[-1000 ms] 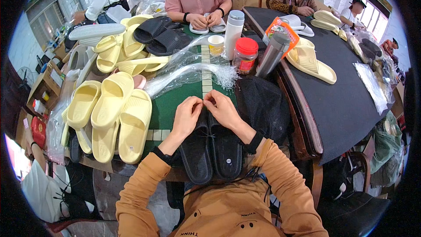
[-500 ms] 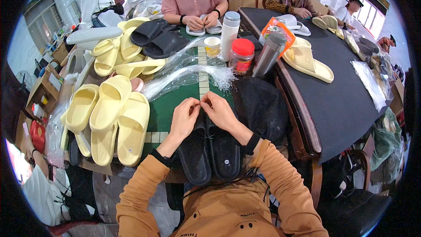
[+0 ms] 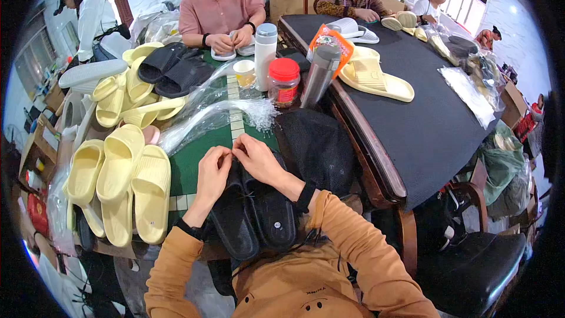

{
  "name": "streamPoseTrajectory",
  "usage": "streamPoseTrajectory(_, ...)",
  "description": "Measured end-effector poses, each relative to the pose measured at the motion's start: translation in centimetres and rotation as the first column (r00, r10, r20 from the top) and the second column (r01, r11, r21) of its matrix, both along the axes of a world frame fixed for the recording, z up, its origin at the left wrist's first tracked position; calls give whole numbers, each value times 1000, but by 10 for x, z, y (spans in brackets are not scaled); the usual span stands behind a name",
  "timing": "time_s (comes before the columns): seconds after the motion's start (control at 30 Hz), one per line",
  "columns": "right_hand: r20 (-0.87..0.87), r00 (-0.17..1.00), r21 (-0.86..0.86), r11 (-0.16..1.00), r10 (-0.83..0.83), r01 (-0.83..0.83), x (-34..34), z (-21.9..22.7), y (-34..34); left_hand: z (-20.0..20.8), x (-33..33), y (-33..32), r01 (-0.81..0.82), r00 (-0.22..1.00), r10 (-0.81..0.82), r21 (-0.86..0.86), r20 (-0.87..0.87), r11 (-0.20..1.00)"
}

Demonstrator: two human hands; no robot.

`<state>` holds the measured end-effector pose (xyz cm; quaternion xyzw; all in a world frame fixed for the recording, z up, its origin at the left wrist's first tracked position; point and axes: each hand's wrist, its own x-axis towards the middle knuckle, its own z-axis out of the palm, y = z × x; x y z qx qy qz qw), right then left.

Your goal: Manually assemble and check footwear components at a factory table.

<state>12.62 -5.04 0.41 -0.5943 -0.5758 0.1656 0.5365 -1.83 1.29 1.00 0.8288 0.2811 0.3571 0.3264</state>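
My left hand (image 3: pixel 213 169) and my right hand (image 3: pixel 257 159) meet fingertip to fingertip above the toe end of a pair of black slippers. Thumbs and forefingers are pinched closed; whatever thin thing they hold is too small to make out. The left black slipper (image 3: pixel 235 227) and the right black slipper (image 3: pixel 275 219) lie side by side at the table's near edge, heels toward me. My wrists partly cover their straps. Just beyond my hands, a bundle of clear plastic strands (image 3: pixel 253 113) lies on the green table top (image 3: pixel 187 168).
Several pale yellow slippers (image 3: pixel 151 200) are piled to the left, with black slippers (image 3: pixel 176 70) behind. A white bottle (image 3: pixel 265 59), red-lidded jar (image 3: pixel 283 85), paper cup (image 3: pixel 243 74) and steel flask (image 3: pixel 321 76) stand ahead. A person (image 3: pixel 220 6) across the table handles slippers.
The view has swung right, so the table and everything on it sit further left in the picture. My hands stay pinched together over the black slippers, with little other change.
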Motion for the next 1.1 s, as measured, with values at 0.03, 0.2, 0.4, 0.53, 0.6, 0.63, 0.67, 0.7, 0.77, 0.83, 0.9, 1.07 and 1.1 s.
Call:
streamPoseTrajectory(0.03, -4, 1000, -5, 1000, 7, -7, 0, 0, -1, -2, 0, -1, -13, 999, 12, 41, 34, 999)
streamPoseTrajectory(0.2, 0, 1000, -9, 1000, 30, -30, 1, -1, -1, -2, 1, -3, -36, 997, 30, 73, 72, 997)
streamPoseTrajectory(0.4, -5, 998, -49, 997, 58, -59, 1, 0, -1, -2, 0, -4, -29, 994, 39, -103, 98, 994)
streamPoseTrajectory(0.53, -26, 996, -52, 995, 81, -82, 3, 0, 0, 0, -1, -3, -40, 997, 45, -83, 69, 996)
streamPoseTrajectory(0.6, -39, 995, -61, 994, 90, -93, 3, 1, 1, 1, -2, -4, -48, 996, 54, -88, 66, 995)
streamPoseTrajectory(0.63, -45, 995, -62, 994, 87, -90, 3, 0, 1, 2, -2, -4, -48, 996, 54, -85, 65, 995)
streamPoseTrajectory(0.67, -50, 995, -63, 994, 84, -87, 3, -1, 1, 2, -2, -5, -49, 996, 54, -83, 65, 995)
streamPoseTrajectory(0.7, -51, 995, -63, 994, 83, -87, 3, -2, 1, 2, -1, -5, -48, 996, 54, -83, 65, 995)
streamPoseTrajectory(0.77, 33, 999, -16, 999, 36, -36, 1, -3, 1, 3, 1, -6, -46, 995, 52, -73, 84, 996)
streamPoseTrajectory(0.83, 0, 999, -15, 999, 35, -35, 1, -4, 1, 1, 0, -4, -55, 996, 58, -33, 67, 998)
streamPoseTrajectory(0.9, -32, 999, -12, 999, 33, -34, 1, -4, 1, 0, 0, -3, -63, 997, 63, 8, 51, 998)
streamPoseTrajectory(1.07, -44, 997, -58, 996, 68, -71, 0, -1, -1, 0, -2, -4, -44, 998, 44, 14, 40, 999)
streamPoseTrajectory(1.1, -43, 997, -57, 996, 67, -70, 0, 0, -1, 0, -1, -4, -43, 998, 43, 15, 40, 999)
